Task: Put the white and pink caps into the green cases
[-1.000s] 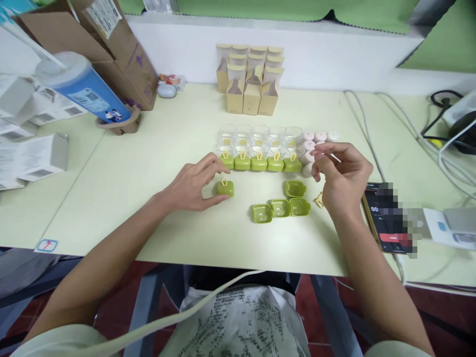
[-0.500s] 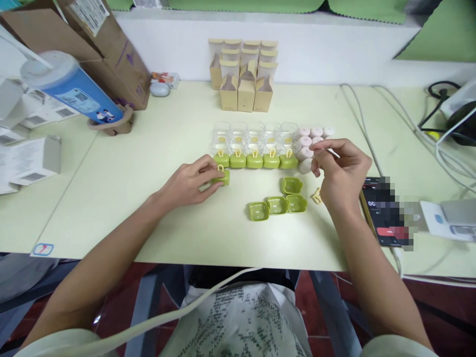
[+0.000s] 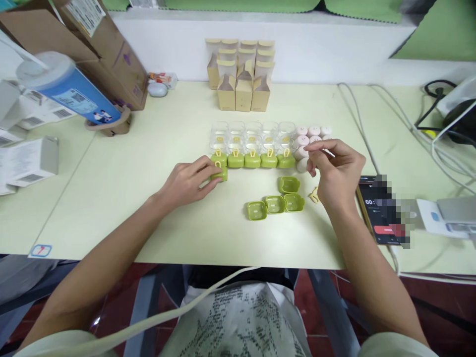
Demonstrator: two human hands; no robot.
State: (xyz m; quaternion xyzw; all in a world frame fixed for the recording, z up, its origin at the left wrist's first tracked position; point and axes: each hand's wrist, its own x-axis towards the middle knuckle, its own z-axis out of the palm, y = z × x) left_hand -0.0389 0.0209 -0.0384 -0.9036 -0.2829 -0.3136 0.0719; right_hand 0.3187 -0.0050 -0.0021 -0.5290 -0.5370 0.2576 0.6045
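My left hand (image 3: 189, 181) is closed on a small green case (image 3: 224, 174) with a yellow loop on top. That case stands just in front of the left end of a row of similar green cases (image 3: 252, 161) with yellow loops. Thumb and index finger of my right hand (image 3: 336, 163) are pinched above the table, beside the pale pink round pieces (image 3: 302, 141); whether anything is between them I cannot make out. Several open green cups (image 3: 275, 204) lie in front of the row. Small yellow loops (image 3: 314, 195) lie beside them, partly behind my right hand.
Clear plastic containers (image 3: 253, 133) line up behind the green row. Open cardboard boxes (image 3: 243, 94) stand by the wall. A phone (image 3: 375, 210) and cables (image 3: 359, 116) lie at right; a blue cup (image 3: 74, 94), a brown carton (image 3: 119, 69) and white boxes (image 3: 35, 161) are at left.
My left hand has moved the green case slightly away from me, up closer to the row. The right hand keeps its pinch in nearly the same place. The whole view has shifted slightly.
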